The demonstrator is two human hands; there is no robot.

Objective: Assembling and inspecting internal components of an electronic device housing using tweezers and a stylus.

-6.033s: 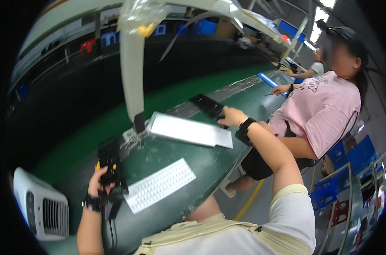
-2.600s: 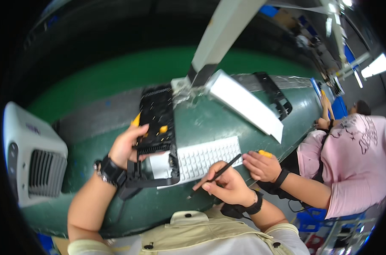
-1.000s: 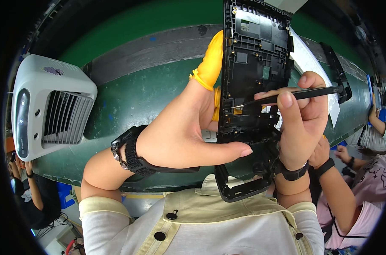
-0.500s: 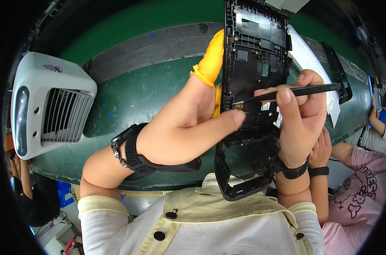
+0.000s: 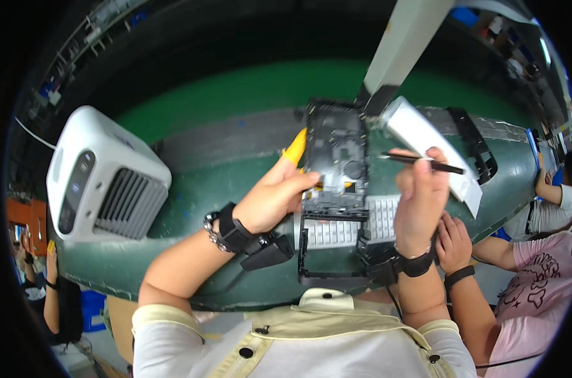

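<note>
My left hand (image 5: 267,200) is closed on the left edge of a black plastic housing (image 5: 336,135), thumb on its face and the other fingers mostly hidden behind. Yellow finger cots (image 5: 296,148) cover some of these fingers. The housing has a ribbed, moulded panel at its far part and an open frame at its near end. To its right, my right hand (image 5: 419,198) pinches black tweezers (image 5: 446,167). Their tip points left, apart from the housing; whether it holds anything is too small to tell.
Beneath the housing lies a white tray (image 5: 381,217) with small compartments. A white fan unit (image 5: 78,183) stands left on the green table (image 5: 191,208). At the right lie a long white box (image 5: 424,135) and another black frame (image 5: 472,142). A co-worker's hand (image 5: 453,242) is close to my right forearm.
The tweezers have moved off the housing to the right. The housing now appears smaller and lower, and the view has shifted to show more of the table, including the white tray beneath.
</note>
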